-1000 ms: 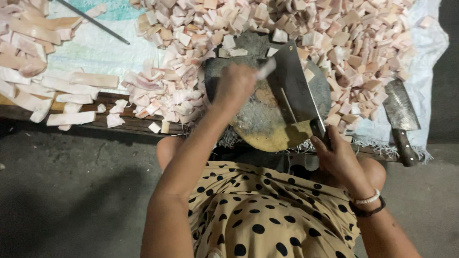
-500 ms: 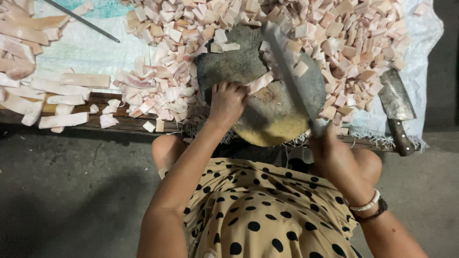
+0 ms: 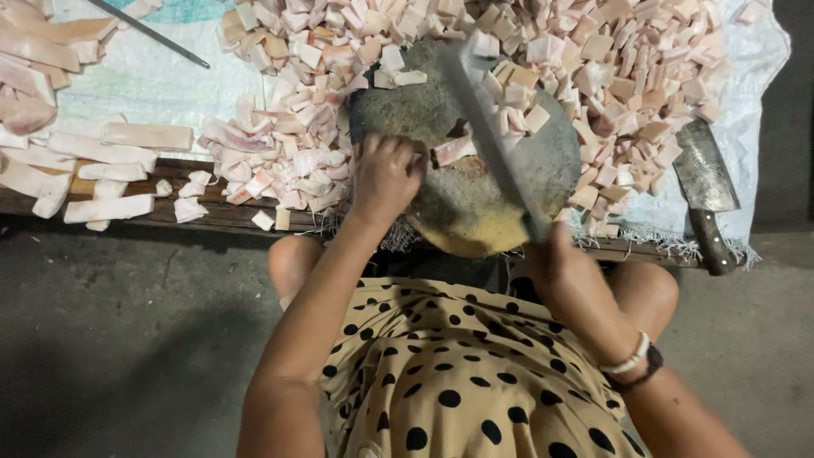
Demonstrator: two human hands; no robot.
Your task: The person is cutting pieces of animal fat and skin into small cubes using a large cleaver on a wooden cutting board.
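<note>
While the left hand (image 3: 386, 174) presses a pale pink strip (image 3: 454, 150) flat against the round chopping block (image 3: 462, 203) at frame centre, fingers curled down onto its near end, the right hand (image 3: 564, 276) is wrapped tight around the handle of a cleaver (image 3: 492, 140) at lower right of the block. Blade is raised and blurred, angled across the block above the strip, not touching it.

Step in hand, as judged: cross-cutting the strip into squares, mid-stroke. Cut pieces (image 3: 593, 76) heap across the upper centre and upper right of the frame, on a white woven sheet (image 3: 746, 110) over the surface. Uncut long strips (image 3: 110, 174) lie at the left edge. A second cleaver (image 3: 704, 191) rests idle at right, apart from both hands. A thin dark rod (image 3: 148, 32) lies at upper left.

Next move, as judged: blade should land just beside the left fingertips, so they need to stay tucked and step back along the strip between strokes; the strip looks slick, so firm downward pressure matters
</note>
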